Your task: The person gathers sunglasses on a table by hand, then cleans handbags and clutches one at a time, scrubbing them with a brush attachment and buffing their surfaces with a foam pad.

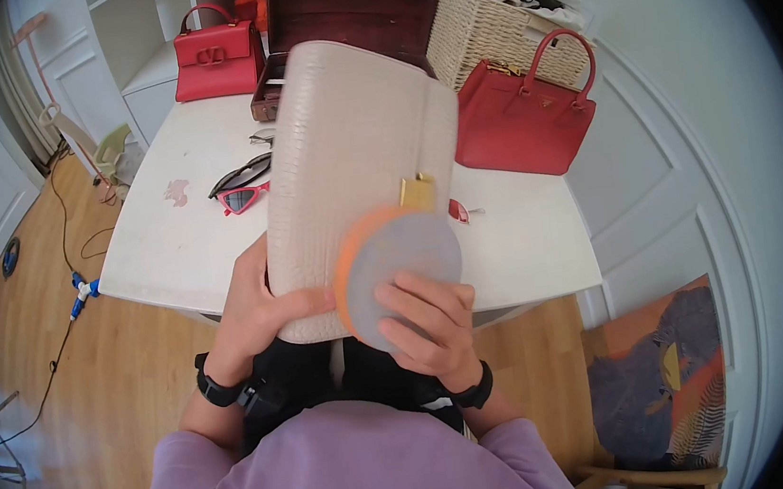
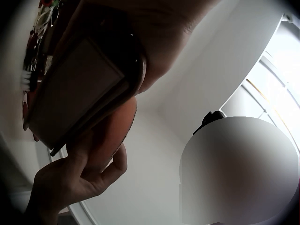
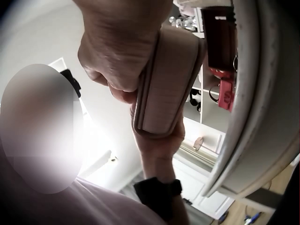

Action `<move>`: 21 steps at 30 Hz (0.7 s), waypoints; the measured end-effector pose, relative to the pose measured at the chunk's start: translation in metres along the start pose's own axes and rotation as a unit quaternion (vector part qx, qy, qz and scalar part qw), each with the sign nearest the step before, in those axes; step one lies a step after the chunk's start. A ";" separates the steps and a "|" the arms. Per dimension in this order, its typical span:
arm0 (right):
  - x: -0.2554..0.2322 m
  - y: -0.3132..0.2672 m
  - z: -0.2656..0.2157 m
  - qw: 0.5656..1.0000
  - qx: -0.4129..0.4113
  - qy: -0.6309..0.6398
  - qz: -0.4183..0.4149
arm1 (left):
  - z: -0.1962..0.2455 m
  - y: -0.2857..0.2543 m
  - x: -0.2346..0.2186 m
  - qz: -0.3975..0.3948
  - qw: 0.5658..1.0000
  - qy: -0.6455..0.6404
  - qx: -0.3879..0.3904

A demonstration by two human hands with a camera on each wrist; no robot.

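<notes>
A pale beige handbag (image 1: 350,125) with a crocodile-like grain and a gold clasp (image 1: 416,190) is held up over the near table edge. My left hand (image 1: 259,301) grips its lower left corner, thumb across the front. My right hand (image 1: 433,326) holds a round foam polishing pad (image 1: 416,247), grey on the outer face with an orange layer toward the bag. The pad overlaps the bag's lower front, just under the clasp. From the left wrist, the pad's orange side (image 2: 119,124) shows close against the bag. The bag's narrow side (image 3: 168,79) faces the right wrist camera.
On the white table (image 1: 163,249) lie sunglasses (image 1: 241,176), with red-lensed glasses (image 1: 460,211) right of the bag. Two red handbags, one at back left (image 1: 218,62) and one at right (image 1: 527,125), flank an open dark red case (image 1: 353,10). Behind stands a woven basket (image 1: 474,30).
</notes>
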State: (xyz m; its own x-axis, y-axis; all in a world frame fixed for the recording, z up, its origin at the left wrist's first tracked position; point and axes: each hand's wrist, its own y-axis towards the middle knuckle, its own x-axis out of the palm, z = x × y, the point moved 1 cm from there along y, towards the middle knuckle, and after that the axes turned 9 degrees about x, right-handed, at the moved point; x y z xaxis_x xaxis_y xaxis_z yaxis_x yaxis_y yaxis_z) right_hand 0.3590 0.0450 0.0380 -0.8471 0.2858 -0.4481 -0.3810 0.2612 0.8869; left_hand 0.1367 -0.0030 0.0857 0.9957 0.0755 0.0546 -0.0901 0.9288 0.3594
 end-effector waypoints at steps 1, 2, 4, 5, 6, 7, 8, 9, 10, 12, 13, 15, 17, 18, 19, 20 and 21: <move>-0.001 0.004 0.001 1.000 0.009 -0.016 0.018 | 0.001 0.000 -0.001 -0.021 0.999 0.038 0.005; -0.001 0.009 0.004 0.999 0.019 -0.033 0.037 | 0.003 0.000 -0.003 -0.043 0.996 0.076 0.010; -0.009 0.017 0.030 0.985 0.116 -0.085 0.094 | 0.006 -0.001 -0.006 -0.061 0.993 0.103 0.022; -0.016 0.022 0.042 0.974 0.161 -0.119 0.108 | 0.007 0.000 -0.007 -0.077 0.988 0.128 0.036; -0.019 0.027 0.050 0.972 0.163 -0.124 0.112 | 0.009 0.001 -0.008 -0.083 0.988 0.128 0.038; -0.023 0.031 0.058 0.958 0.231 -0.024 0.170 | 0.012 0.002 -0.010 -0.107 0.979 0.166 0.049; -0.026 0.032 0.063 0.926 0.294 0.076 0.224 | 0.015 0.004 -0.012 -0.129 0.969 0.203 0.060; -0.031 0.036 0.062 0.925 0.294 0.073 0.229 | 0.020 0.005 -0.011 -0.133 0.968 0.203 0.063; -0.038 0.041 0.059 0.904 0.330 0.139 0.233 | 0.028 0.006 -0.011 -0.143 0.949 0.268 0.084; -0.045 0.041 0.061 0.877 0.364 0.203 0.239 | 0.041 0.010 -0.013 -0.155 0.924 0.332 0.107; -0.049 0.037 0.065 0.875 0.358 0.231 0.229 | 0.046 0.013 -0.015 -0.125 0.921 0.340 0.141; -0.051 0.033 0.065 0.872 0.353 0.258 0.218 | 0.060 0.021 -0.021 -0.088 0.911 0.353 0.196; -0.049 0.028 0.059 0.875 0.358 0.252 0.206 | 0.069 0.030 -0.025 -0.102 0.903 0.365 0.204; -0.048 0.025 0.055 0.875 0.358 0.252 0.207 | 0.072 0.033 -0.026 -0.115 0.894 0.377 0.213; -0.048 0.022 0.049 0.876 0.363 0.251 0.196 | 0.073 0.035 -0.026 -0.125 0.888 0.386 0.215; -0.046 0.020 0.043 0.876 0.369 0.249 0.185 | 0.070 0.036 -0.027 -0.127 0.888 0.387 0.215; -0.043 0.017 0.037 0.851 0.387 0.296 0.198 | 0.063 0.037 -0.027 -0.135 0.891 0.385 0.199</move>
State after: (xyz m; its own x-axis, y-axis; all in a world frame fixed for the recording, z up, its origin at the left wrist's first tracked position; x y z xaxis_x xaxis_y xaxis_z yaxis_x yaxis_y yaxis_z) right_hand 0.4029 0.0713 0.0686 -0.9776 0.0384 0.2070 0.1419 0.8466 0.5129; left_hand 0.1046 0.0065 0.1563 0.6899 0.2372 -0.6840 0.3068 0.7600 0.5730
